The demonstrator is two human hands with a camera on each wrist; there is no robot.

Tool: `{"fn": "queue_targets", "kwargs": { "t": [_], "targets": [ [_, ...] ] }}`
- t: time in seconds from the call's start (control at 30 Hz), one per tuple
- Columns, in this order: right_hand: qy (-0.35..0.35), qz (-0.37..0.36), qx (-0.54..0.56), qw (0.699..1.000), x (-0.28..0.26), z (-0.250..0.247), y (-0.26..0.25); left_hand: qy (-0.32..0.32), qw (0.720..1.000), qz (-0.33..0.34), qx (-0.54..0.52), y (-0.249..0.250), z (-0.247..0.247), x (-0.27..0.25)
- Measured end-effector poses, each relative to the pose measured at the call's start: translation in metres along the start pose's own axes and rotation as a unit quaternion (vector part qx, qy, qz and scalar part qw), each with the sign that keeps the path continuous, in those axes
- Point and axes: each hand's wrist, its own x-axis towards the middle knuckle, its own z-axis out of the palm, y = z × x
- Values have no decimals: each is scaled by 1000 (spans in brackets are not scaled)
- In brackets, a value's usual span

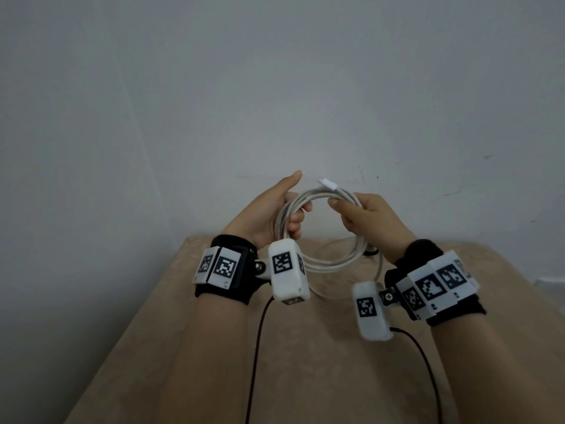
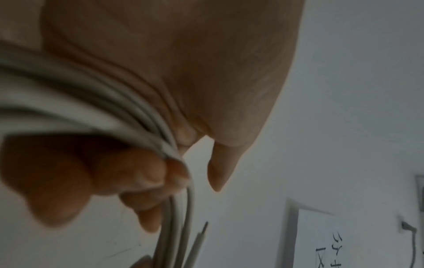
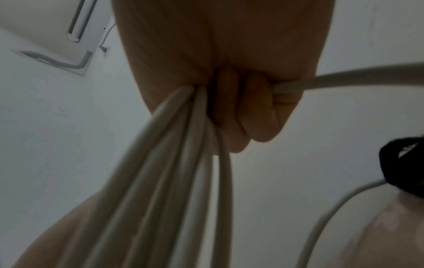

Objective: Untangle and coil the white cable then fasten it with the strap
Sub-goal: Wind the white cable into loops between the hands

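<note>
The white cable (image 1: 333,261) is wound into a round coil of several loops, held up above the table between both hands. My left hand (image 1: 284,209) grips the coil's left side, fingers curled round the strands (image 2: 91,101), thumb sticking up. My right hand (image 1: 354,212) grips the coil's upper right, fingers closed round the bundle (image 3: 174,163). A white plug end (image 1: 327,183) pokes out at the top of the coil. One loose strand (image 1: 380,270) hangs from the coil toward the table. A small dark thing (image 1: 371,251), perhaps the strap, lies on the table behind the coil.
A beige cloth-covered table (image 1: 305,362) lies under my hands, its far edge against a pale wall (image 1: 275,87). Black leads (image 1: 256,347) run from the wrist cameras toward me. The left wrist view shows a wall notice (image 2: 325,241).
</note>
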Motion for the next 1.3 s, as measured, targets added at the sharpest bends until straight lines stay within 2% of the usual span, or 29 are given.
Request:
{"fn": "queue_targets", "kwargs": {
  "t": [0.2, 0.33, 0.47, 0.67, 0.8, 0.93, 1.07, 1.3],
  "targets": [
    [-125, 33, -64, 989, -3, 2, 0, -52, 992, -37, 111, -2, 7, -1],
    [-152, 56, -96, 982, -4, 3, -1, -80, 982, -32, 166, -6, 9, -1],
    [-152, 56, -93, 982, -4, 4, -3, -60, 978, -3, 201, -8, 11, 2],
    [-116, 42, -97, 988, -4, 0, -4, -19, 986, 37, 164, -7, 9, 3],
    [-51, 6, -101, 994, -1, -3, -4, 15, 994, 58, 90, -2, 2, 1],
    [33, -16, -31, 999, 0, -8, -4, 59, 994, 91, -16, 2, -5, 2],
    [101, -11, 57, 993, -3, -19, -10, 97, 981, 115, -124, 4, -8, 2],
    [101, -13, 52, 993, -3, -16, -15, 108, 960, 137, -218, 5, 2, 6]
  ]
}}
